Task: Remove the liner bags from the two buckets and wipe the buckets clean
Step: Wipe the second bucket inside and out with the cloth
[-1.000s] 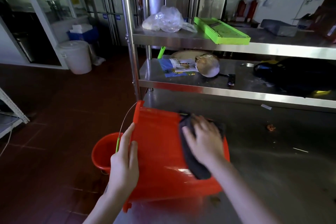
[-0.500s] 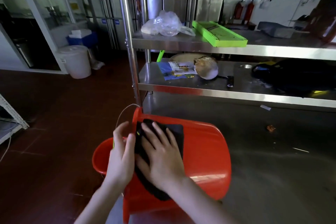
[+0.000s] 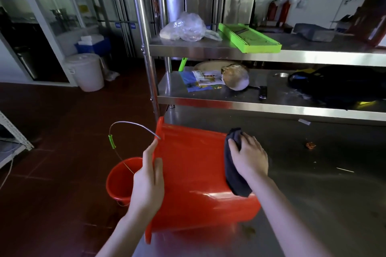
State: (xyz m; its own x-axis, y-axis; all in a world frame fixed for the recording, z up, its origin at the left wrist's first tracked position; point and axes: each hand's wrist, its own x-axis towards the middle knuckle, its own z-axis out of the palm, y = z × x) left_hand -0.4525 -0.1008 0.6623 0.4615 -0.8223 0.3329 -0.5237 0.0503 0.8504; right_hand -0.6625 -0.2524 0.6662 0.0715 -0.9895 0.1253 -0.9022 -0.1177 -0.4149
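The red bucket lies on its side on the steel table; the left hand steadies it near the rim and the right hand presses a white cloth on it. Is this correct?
Not quite: the cloth is dark, not white, as the head view shows. The rest holds: red bucket on its side on the steel table, left hand near its rim, right hand on the cloth.

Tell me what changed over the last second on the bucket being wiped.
The right hand swept the dark cloth along the side of the red bucket: from the base end to the rim beside the left hand, then back toward the base, where it presses now. Unchanged: the left hand braces the rim end, the bucket lies on its side on the table, the second bucket stands on the floor.
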